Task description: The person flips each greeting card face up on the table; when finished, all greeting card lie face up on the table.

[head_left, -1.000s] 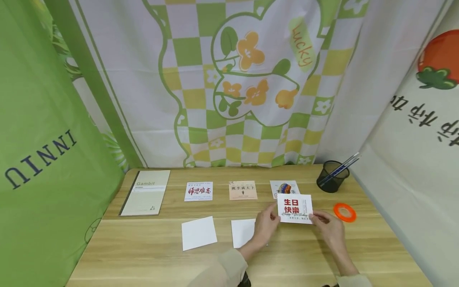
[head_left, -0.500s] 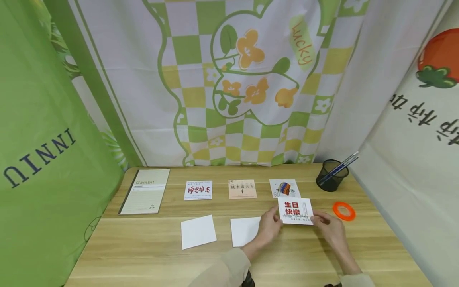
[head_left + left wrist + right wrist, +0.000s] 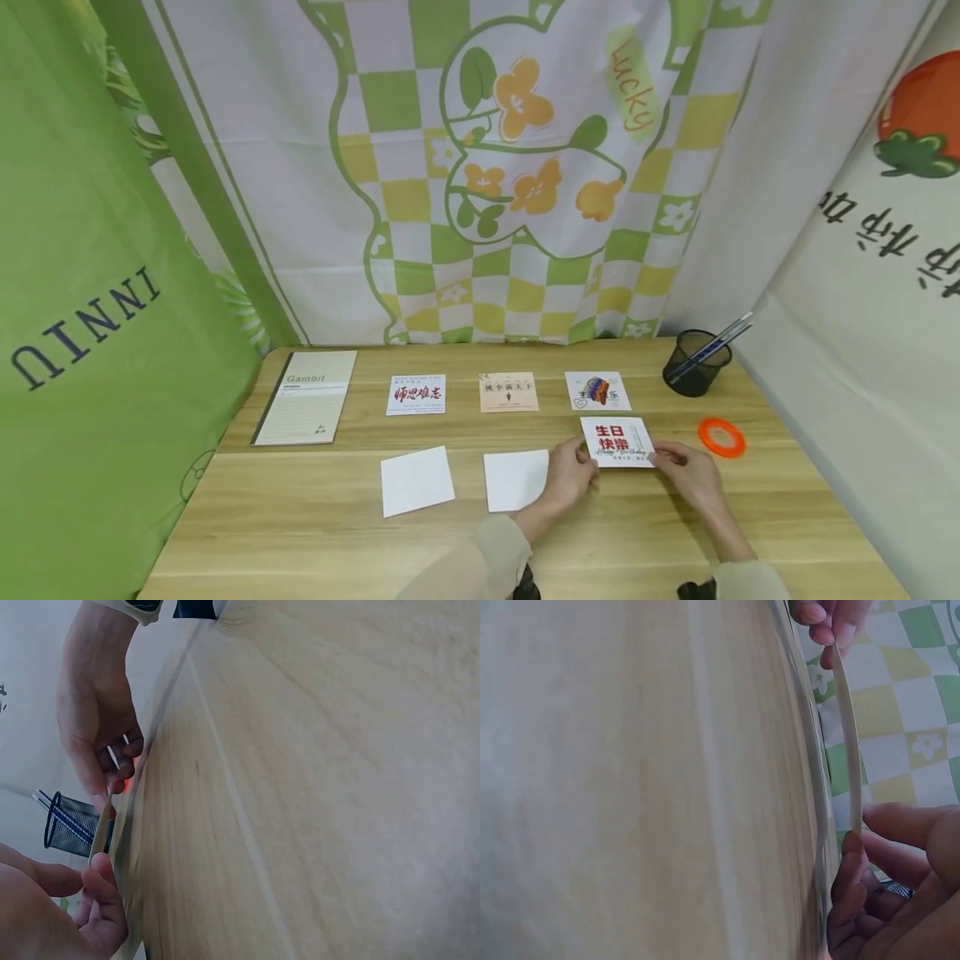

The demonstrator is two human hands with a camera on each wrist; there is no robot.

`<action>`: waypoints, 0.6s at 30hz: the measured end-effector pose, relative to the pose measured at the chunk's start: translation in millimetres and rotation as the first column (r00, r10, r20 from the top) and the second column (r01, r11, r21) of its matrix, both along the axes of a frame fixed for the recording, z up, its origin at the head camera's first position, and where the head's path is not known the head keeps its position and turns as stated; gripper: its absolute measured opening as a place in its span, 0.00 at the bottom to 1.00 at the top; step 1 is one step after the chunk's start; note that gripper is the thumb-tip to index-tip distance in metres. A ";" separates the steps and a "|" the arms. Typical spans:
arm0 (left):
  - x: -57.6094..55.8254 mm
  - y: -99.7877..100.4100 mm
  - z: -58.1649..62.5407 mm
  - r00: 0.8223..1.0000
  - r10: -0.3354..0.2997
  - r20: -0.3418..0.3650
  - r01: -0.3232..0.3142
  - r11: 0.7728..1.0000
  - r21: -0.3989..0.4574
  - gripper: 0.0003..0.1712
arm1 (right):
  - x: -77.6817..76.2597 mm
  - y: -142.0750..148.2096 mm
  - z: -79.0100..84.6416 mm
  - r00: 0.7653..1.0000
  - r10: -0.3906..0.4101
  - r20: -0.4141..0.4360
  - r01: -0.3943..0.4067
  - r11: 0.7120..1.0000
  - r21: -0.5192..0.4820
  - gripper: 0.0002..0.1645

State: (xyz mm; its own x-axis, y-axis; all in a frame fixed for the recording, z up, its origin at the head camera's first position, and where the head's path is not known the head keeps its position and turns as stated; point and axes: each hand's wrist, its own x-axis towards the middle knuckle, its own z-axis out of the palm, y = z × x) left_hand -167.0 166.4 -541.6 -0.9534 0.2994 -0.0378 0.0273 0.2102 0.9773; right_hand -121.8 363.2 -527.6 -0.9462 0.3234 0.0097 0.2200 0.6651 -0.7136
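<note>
Between my two hands is a white birthday card with red characters, face up in the head view. My left hand pinches its left edge; my right hand pinches the lower right corner. Both wrist views show the card edge-on, slightly bowed, held above the wooden table between thumbs and fingers. Just behind it lies a card with a colourful drawing. Left of my left hand is a blank white card, partly covered by that hand.
Another blank card lies further left. Along the back are a red-lettered card, a beige card and a notebook. On the right stand a mesh pen cup with pens and an orange tape roll.
The held card has come slightly toward me and tilted flatter, so the drawing card behind it now shows fully. Both hands keep their hold, and the left has shifted a little right.
</note>
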 end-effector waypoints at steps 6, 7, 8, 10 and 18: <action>0.4 2.5 0.5 0.996 0.004 0.085 -0.008 0.999 0.047 0.30 | 0.1 3.0 0.1 0.998 0.040 0.052 -0.040 0.999 -0.005 0.23; 0.1 2.8 0.6 0.995 0.003 0.098 -0.007 0.999 0.046 0.29 | 0.3 3.0 0.0 0.998 0.041 0.053 -0.041 0.999 0.000 0.22; -0.1 3.1 0.7 0.994 0.000 0.111 -0.005 0.999 0.045 0.29 | 0.5 3.1 0.0 0.998 0.042 0.052 -0.042 0.999 0.005 0.22; -0.4 3.7 1.3 0.990 -0.002 0.140 -0.004 0.999 0.044 0.28 | 0.7 3.2 0.1 0.998 0.049 0.047 -0.050 0.999 0.020 0.20; 0.3 5.1 0.8 0.989 -0.013 0.146 0.012 1.000 0.010 0.30 | 2.3 2.4 3.2 0.996 0.070 0.048 -0.072 0.996 0.047 0.20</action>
State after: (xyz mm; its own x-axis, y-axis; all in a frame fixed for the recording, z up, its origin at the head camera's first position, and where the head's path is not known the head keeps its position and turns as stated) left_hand -166.7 171.5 -540.8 -0.9341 0.3121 -0.1735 -0.1132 0.2019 0.9728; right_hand -119.5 365.6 -524.4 -0.9665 0.2558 -0.0206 0.2032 0.7140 -0.6701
